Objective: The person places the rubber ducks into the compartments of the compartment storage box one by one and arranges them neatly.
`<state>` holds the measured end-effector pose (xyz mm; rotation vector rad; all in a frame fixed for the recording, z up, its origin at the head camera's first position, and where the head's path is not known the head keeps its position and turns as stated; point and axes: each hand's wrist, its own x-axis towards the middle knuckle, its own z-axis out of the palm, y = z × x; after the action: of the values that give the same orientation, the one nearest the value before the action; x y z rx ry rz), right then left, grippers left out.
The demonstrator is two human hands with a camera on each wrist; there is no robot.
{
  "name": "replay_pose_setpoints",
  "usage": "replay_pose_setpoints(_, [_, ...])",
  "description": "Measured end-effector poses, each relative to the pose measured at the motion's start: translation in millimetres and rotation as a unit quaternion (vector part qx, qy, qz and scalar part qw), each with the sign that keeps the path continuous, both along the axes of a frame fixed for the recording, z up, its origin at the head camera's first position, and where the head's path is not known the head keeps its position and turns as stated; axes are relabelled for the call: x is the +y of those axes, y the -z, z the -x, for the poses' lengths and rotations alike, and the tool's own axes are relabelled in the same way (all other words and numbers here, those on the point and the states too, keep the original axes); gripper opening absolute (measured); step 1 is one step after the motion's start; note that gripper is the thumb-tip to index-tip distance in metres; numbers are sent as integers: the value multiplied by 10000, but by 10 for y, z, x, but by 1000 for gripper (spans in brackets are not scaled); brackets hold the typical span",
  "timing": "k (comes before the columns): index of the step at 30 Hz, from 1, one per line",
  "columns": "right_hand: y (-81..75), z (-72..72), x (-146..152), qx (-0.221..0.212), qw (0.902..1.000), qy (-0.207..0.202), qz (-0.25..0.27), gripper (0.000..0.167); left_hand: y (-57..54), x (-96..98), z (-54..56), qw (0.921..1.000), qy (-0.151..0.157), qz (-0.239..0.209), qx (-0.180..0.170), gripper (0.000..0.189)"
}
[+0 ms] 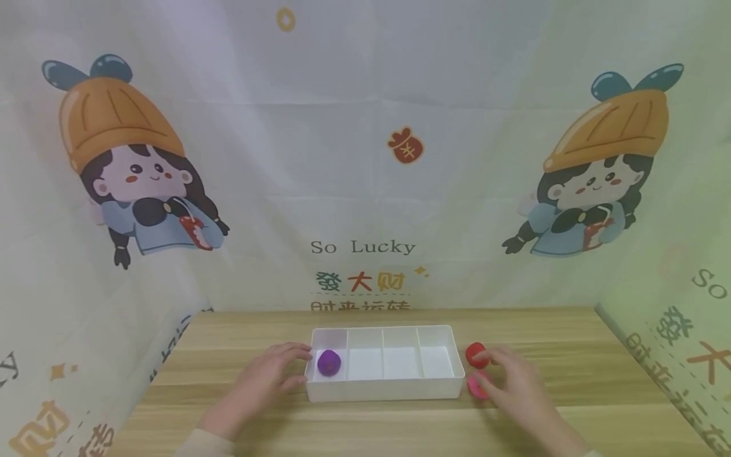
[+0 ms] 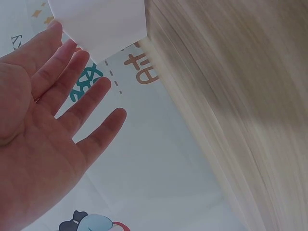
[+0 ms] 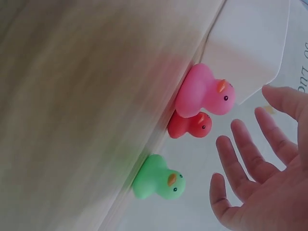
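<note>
A white divided box (image 1: 384,390) sits on the wooden table, with a round purple toy (image 1: 329,363) in its leftmost compartment. At the box's left end is my left hand (image 1: 271,377), fingers spread and fingertips right at the wall. My right hand (image 1: 516,387) hovers beside the right end, over a red toy duck (image 1: 476,354) and a pink toy duck (image 1: 477,386). In the right wrist view its fingers are apart and loosely bent, with nothing between them. A green toy duck (image 3: 159,178) stands near the red one there; the hand hides it in the head view.
The wooden table (image 1: 400,428) extends around the box on all sides. Behind it and at both sides hangs a pale printed cloth (image 1: 365,76) with cartoon figures and lettering.
</note>
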<state>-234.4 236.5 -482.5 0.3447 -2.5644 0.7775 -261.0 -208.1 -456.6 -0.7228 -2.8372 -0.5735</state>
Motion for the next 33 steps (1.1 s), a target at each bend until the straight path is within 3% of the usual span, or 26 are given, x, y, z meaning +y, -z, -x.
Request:
replay_pose_setpoints(5, [-9,-30,56,-426,9990,-11,-139,25,-7,8,-4,10000,4,-3,19,38])
replay_pose_setpoints(19, [19,-15,139,-801,9958,-75,-437,37,-16,15,0,10000,-13,61,-8,36])
replay_pose_setpoints(33, [80,49,193,-805,9953,-155,-524,38,-19,4,8,10000,-11,65,-59,38])
